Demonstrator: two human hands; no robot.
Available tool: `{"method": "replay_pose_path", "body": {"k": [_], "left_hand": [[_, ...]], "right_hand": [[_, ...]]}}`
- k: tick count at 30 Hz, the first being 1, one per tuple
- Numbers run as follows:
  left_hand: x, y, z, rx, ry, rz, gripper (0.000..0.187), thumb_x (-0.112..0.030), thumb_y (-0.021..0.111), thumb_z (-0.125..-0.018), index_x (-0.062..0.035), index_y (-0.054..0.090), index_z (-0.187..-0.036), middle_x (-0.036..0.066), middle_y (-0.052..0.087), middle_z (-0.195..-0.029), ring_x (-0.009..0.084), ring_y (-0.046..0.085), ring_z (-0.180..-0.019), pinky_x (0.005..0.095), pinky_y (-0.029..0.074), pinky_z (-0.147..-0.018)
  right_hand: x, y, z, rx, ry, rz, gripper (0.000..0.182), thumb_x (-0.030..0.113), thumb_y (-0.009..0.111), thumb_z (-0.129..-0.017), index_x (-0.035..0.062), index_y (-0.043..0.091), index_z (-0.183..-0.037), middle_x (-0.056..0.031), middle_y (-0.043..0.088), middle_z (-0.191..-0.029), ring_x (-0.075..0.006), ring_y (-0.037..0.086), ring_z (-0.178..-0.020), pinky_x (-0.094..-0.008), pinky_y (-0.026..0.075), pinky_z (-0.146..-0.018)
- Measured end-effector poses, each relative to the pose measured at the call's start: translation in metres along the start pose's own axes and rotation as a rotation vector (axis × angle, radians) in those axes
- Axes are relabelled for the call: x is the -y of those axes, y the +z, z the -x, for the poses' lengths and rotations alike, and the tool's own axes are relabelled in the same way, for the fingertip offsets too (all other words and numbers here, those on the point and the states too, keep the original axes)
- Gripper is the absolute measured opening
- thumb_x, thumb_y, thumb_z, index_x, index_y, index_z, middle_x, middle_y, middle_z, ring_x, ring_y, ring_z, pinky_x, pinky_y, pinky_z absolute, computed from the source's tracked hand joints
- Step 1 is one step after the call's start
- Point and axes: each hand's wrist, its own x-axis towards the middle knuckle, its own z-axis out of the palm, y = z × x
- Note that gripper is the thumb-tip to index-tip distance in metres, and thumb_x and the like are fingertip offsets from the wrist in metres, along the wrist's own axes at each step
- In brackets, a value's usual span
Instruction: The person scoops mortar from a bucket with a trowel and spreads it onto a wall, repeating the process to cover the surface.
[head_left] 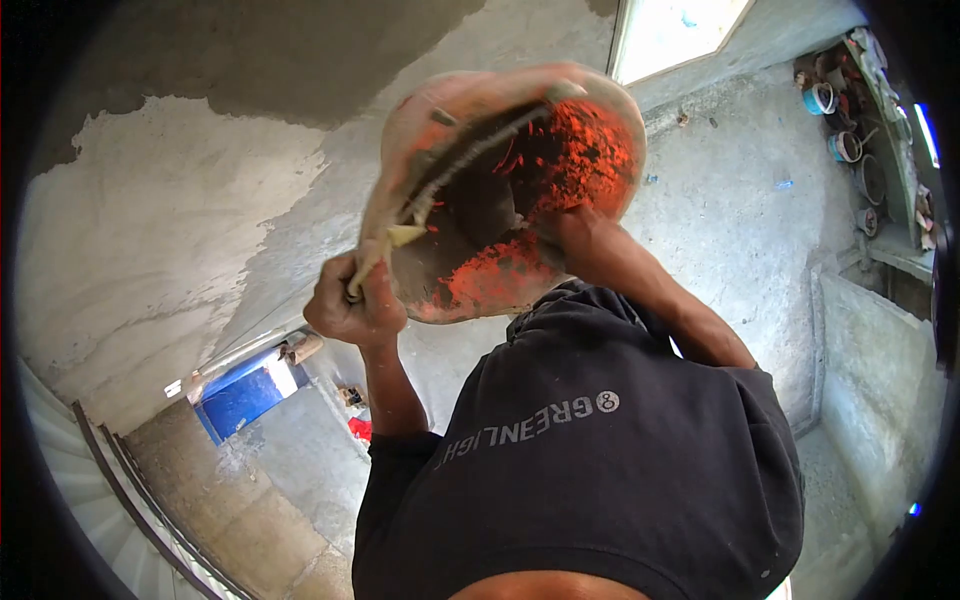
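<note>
A wide, shallow basin [400, 140] is held up tilted in front of my chest. Its inside is streaked bright red-orange and smeared with grey mortar [480, 200]. My left hand [355, 300] is closed around the near left of its rim, beside a pale yellowish flap [405, 235]. Inside the basin, toward its right, my right hand [580, 235] is closed; its fingers are partly hidden, and I cannot make out what they hold. A dark grey patch beside those fingers may be mortar or a blade.
At left, the wall [170, 190] has a darker wet-looking plaster area [250, 50] above it. Several buckets [820, 98] stand at the far right near a ledge [900, 258]. A blue panel [240, 400] is at lower left, beyond a railing [130, 490]. Bare concrete floor [740, 200] shows at right.
</note>
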Motion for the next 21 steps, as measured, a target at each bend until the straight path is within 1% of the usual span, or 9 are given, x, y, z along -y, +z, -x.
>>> {"method": "replay_pose_path", "body": {"k": [4,7,9,10,12,13,15,18,21], "left_hand": [[-0.005,0.006,0.009,0.021,0.097,0.094,0.024,-0.017,0.07,-0.074,-0.0001,0.058,-0.063,0.006,0.056,-0.052,0.0098,0.049,-0.044,0.023,0.037,-0.041],[-0.007,0.006,0.006,0.056,-0.006,0.129,0.024,-0.015,0.071,-0.074,-0.0002,0.056,-0.062,0.005,0.055,-0.052,0.0086,0.047,-0.044,0.0222,0.036,-0.041],[-0.008,0.004,0.007,0.092,-0.116,0.106,0.025,-0.019,0.066,-0.076,0.0044,0.06,-0.07,0.004,0.057,-0.059,0.0073,0.047,-0.053,0.0221,0.037,-0.048],[-0.007,0.005,0.008,0.093,-0.114,0.11,0.025,-0.019,0.066,-0.076,0.0044,0.06,-0.07,0.004,0.057,-0.059,0.0073,0.047,-0.053,0.0221,0.037,-0.048],[-0.003,0.007,0.007,0.07,-0.167,0.053,0.022,-0.016,0.065,-0.076,0.0042,0.06,-0.069,0.003,0.056,-0.059,0.007,0.046,-0.054,0.021,0.037,-0.049],[-0.002,0.007,0.004,0.061,-0.164,0.054,0.022,-0.016,0.065,-0.076,0.0042,0.06,-0.069,0.003,0.056,-0.059,0.007,0.046,-0.054,0.021,0.037,-0.049],[-0.001,0.01,0.0,-0.016,-0.169,0.067,0.027,-0.017,0.068,-0.079,0.0002,0.056,-0.061,0.005,0.054,-0.051,0.0068,0.043,-0.045,0.0216,0.033,-0.042],[0.0,0.011,0.002,-0.045,-0.109,0.029,0.028,-0.018,0.068,-0.079,-0.0006,0.056,-0.061,0.004,0.055,-0.051,0.0066,0.043,-0.044,0.0214,0.033,-0.041],[-0.006,0.008,0.004,0.032,-0.118,0.011,0.028,-0.021,0.066,-0.078,0.0032,0.057,-0.066,0.002,0.054,-0.056,0.0063,0.043,-0.05,0.0216,0.034,-0.045]], "right_hand": [[0.01,0.003,0.007,0.054,0.013,0.011,0.025,0.007,0.055,-0.078,-0.0006,0.056,-0.102,-0.0249,0.057,-0.098,-0.0381,0.057,-0.09,-0.0469,0.046,-0.074],[0.028,-0.007,0.005,0.119,0.074,-0.071,0.029,0.008,0.058,-0.077,-0.0001,0.056,-0.105,-0.0233,0.058,-0.095,-0.0379,0.057,-0.089,-0.0457,0.046,-0.074],[0.037,-0.014,0.006,0.072,-0.048,-0.132,0.03,0.009,0.06,-0.076,0.001,0.056,-0.105,-0.0207,0.059,-0.092,-0.0383,0.057,-0.087,-0.0441,0.046,-0.073],[0.039,-0.022,0.007,0.069,-0.046,-0.131,0.03,0.009,0.06,-0.076,0.001,0.056,-0.105,-0.0207,0.059,-0.092,-0.0383,0.057,-0.087,-0.0441,0.046,-0.073],[0.04,-0.037,0.006,0.04,-0.025,-0.263,0.029,0.008,0.054,-0.079,0.0001,0.056,-0.107,-0.0252,0.06,-0.079,-0.0409,0.059,-0.08,-0.0469,0.047,-0.07],[0.037,-0.038,0.007,0.038,-0.032,-0.257,0.029,0.008,0.054,-0.079,0.0001,0.056,-0.107,-0.0252,0.06,-0.079,-0.0409,0.059,-0.08,-0.0469,0.047,-0.07],[0.025,-0.039,0.013,0.028,0.003,-0.251,0.025,0.008,0.061,-0.076,0.0008,0.056,-0.099,-0.0186,0.059,-0.087,-0.037,0.057,-0.083,-0.0421,0.046,-0.069],[0.022,-0.046,0.02,-0.077,0.022,-0.187,0.021,0.007,0.061,-0.075,-0.0001,0.054,-0.094,-0.0187,0.058,-0.085,-0.0364,0.057,-0.08,-0.0423,0.045,-0.067],[0.019,-0.054,0.024,0.041,0.111,-0.193,0.019,0.007,0.06,-0.075,-0.0009,0.053,-0.091,-0.0207,0.057,-0.085,-0.0385,0.056,-0.079,-0.0441,0.043,-0.066]]}}
